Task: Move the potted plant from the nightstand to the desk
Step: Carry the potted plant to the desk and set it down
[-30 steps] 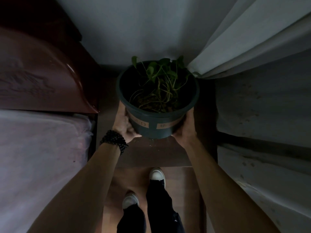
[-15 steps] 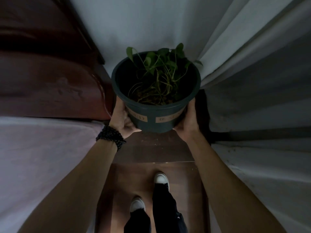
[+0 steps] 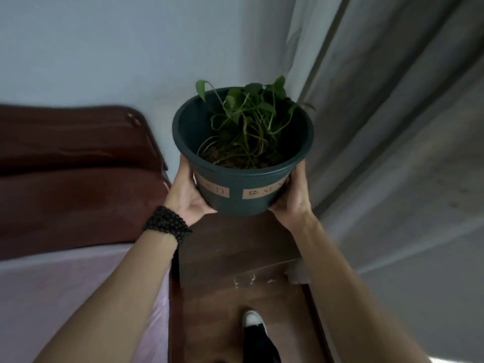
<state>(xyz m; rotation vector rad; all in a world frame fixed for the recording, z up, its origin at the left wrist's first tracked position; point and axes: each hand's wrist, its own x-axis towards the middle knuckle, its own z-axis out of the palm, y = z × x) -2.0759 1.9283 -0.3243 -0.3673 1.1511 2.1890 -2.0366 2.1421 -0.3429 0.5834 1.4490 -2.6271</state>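
Note:
The potted plant (image 3: 242, 189) is a dark green plastic pot with tan label strips and thin leafy stems. It hangs in the air above the dark wooden nightstand (image 3: 235, 247). My left hand (image 3: 187, 195), with a black bead bracelet on the wrist, presses the pot's left side. My right hand (image 3: 294, 197) presses its right side. Both palms cup the lower wall of the pot. The desk is not in view.
A bed with a dark red headboard (image 3: 78, 174) and pale sheet (image 3: 65, 297) lies to the left. Grey curtains (image 3: 392, 153) hang close on the right. A pale wall (image 3: 117, 48) stands behind. My shoe (image 3: 252, 319) is on the wooden floor below.
The pot has risen off the nightstand in both hands, and my view has tilted up, showing more wall and the nightstand top under the pot.

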